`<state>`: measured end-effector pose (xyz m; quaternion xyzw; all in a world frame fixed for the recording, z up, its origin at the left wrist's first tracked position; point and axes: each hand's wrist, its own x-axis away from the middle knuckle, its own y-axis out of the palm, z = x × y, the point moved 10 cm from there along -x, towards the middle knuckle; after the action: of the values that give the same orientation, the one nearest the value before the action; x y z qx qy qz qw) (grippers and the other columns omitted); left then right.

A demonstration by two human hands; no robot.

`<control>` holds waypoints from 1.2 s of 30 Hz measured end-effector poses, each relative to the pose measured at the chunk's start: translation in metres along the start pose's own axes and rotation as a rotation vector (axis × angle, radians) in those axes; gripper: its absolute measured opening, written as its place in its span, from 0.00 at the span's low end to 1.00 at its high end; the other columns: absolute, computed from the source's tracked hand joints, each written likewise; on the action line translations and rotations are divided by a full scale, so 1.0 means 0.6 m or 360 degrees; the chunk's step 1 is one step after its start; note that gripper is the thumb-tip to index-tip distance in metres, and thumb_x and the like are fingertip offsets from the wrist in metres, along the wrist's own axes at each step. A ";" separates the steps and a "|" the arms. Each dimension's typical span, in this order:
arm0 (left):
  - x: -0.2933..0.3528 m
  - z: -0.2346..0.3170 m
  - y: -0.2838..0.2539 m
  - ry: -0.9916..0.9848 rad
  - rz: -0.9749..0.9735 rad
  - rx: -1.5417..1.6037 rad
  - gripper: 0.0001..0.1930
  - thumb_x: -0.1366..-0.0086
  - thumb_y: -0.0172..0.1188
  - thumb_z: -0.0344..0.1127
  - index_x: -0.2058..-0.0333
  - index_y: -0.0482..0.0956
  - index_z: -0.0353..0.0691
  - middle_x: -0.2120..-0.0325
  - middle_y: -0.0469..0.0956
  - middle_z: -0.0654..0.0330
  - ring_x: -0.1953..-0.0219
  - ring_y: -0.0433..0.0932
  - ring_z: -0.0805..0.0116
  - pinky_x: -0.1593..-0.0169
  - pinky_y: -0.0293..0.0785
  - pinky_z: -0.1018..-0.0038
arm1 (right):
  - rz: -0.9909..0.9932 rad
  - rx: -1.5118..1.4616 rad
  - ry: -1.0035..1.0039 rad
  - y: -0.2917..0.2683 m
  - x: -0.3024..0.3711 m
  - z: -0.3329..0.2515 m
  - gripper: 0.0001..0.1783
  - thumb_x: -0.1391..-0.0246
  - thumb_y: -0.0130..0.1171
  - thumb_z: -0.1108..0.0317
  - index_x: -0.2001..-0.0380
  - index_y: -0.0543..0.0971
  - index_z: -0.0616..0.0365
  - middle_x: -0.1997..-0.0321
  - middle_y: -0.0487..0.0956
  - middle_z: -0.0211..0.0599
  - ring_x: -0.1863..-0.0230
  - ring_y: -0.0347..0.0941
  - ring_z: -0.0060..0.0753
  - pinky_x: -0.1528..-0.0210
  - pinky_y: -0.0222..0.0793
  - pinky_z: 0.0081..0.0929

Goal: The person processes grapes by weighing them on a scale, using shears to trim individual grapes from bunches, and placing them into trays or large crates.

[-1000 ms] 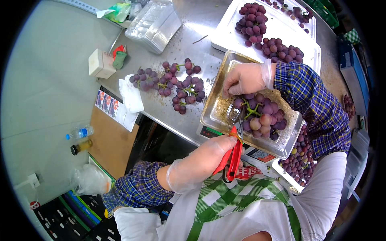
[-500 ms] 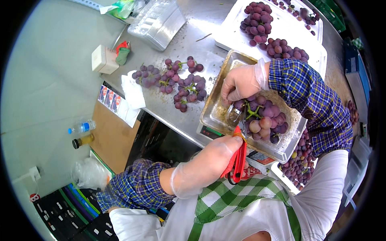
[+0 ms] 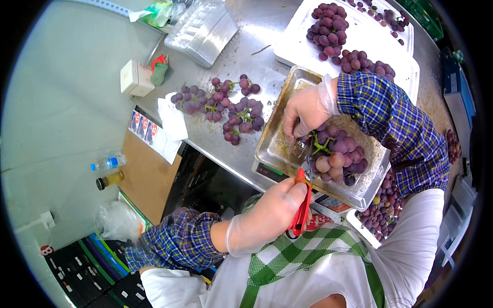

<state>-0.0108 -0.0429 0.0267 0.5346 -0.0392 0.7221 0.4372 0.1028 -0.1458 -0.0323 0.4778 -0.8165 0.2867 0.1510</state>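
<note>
My gloved left hand (image 3: 268, 214) is closed round a pair of red-handled snips (image 3: 300, 205), whose metal blades point up at the stem of a bunch of grapes (image 3: 339, 154). The bunch lies in a shallow metal tray (image 3: 269, 146), green stems showing, grapes purple with a few paler ones. Over the tray's left part is my gloved right hand (image 3: 308, 110), fingers bent down and pinched beside the bunch. Whatever is between those fingertips is hidden; something clear and shiny shows just below them. The tray rests on a scale (image 3: 269, 172).
Loose small bunches (image 3: 241, 115) lie on the steel table (image 3: 205, 141) to the left. White trays (image 3: 295, 46) with grape bunches stand at the back right. Stacked clear plastic boxes (image 3: 203, 33) and a white box (image 3: 137, 78) sit at the far left. More grapes (image 3: 380, 208) are by my right forearm.
My left hand and the snips have shifted slightly, with the handles now closer together. My right hand has dipped a little, its fingers lower in the tray.
</note>
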 end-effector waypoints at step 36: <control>0.141 -0.083 -0.184 0.0659 0.0310 0.0496 0.22 0.27 0.43 0.46 0.44 0.65 0.35 0.57 0.73 0.57 0.63 0.77 0.67 0.60 0.74 0.72 | 0.0117 0.1486 0.0780 -0.010 0.008 -0.079 0.24 0.66 0.72 0.50 0.72 0.84 0.60 0.72 0.81 0.44 0.64 0.78 0.47 0.56 0.70 0.37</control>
<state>0.0227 0.1011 0.0284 0.4302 0.1113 0.8520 0.2769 0.1044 -0.1225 0.0094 0.3841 -0.5590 0.7282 0.0984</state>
